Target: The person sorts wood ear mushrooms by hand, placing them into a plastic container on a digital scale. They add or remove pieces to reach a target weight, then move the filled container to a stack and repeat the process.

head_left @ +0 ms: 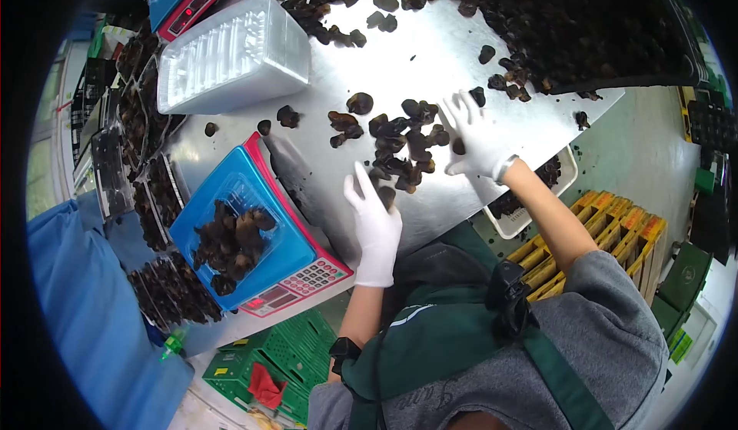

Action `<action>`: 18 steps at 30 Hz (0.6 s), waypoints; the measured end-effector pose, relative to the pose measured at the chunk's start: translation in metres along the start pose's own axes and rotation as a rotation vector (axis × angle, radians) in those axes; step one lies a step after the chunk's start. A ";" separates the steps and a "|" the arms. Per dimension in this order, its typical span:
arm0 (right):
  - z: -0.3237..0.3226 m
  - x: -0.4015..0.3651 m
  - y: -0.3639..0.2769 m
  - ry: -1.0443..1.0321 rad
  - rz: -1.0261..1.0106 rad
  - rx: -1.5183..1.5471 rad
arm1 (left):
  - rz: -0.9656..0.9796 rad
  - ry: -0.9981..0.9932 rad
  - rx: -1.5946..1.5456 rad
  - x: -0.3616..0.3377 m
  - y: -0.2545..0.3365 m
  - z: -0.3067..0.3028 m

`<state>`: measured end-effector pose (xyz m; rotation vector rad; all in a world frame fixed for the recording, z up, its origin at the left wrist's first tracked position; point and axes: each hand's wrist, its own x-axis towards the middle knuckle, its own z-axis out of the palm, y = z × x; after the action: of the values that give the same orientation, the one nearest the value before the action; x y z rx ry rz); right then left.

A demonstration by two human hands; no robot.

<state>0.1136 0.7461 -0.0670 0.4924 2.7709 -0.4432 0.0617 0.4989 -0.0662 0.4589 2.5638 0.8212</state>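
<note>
On the steel table [415, 38] lies a small pile of dark brown wood ear mushrooms [390, 144], between my two white-gloved hands. My left hand [375, 226] is at the pile's near edge, fingers apart, with a mushroom piece against its thumb side. At the right of the pile, my right hand [478, 141] has its fingers spread; a small dark piece shows beside its palm. Left of my left hand stands a blue and red scale [304, 238]. It carries a clear plastic tray [211, 218] of mushrooms.
A stack of clear empty trays [238, 53] stands at the back left, by a second scale [192, 7]. Filled packs [165, 291] line the left edge. A large mushroom heap [584, 22] fills the back right. Below the table are a white basket [570, 172] and green crates [288, 353].
</note>
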 end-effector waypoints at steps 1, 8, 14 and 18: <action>-0.006 0.007 -0.013 -0.042 0.007 0.009 | 0.002 -0.013 0.001 0.008 0.006 0.002; -0.004 0.045 -0.054 0.018 -0.184 -0.059 | 0.009 -0.002 -0.035 0.044 0.036 0.021; -0.005 0.043 -0.029 0.062 -0.152 0.109 | -0.047 -0.264 0.066 0.072 0.026 -0.036; -0.022 0.032 -0.033 -0.066 0.070 0.143 | -0.102 -0.052 0.244 0.083 0.039 -0.055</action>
<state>0.0674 0.7335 -0.0491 0.5950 2.6620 -0.6324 -0.0285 0.5380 -0.0245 0.4111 2.6252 0.4569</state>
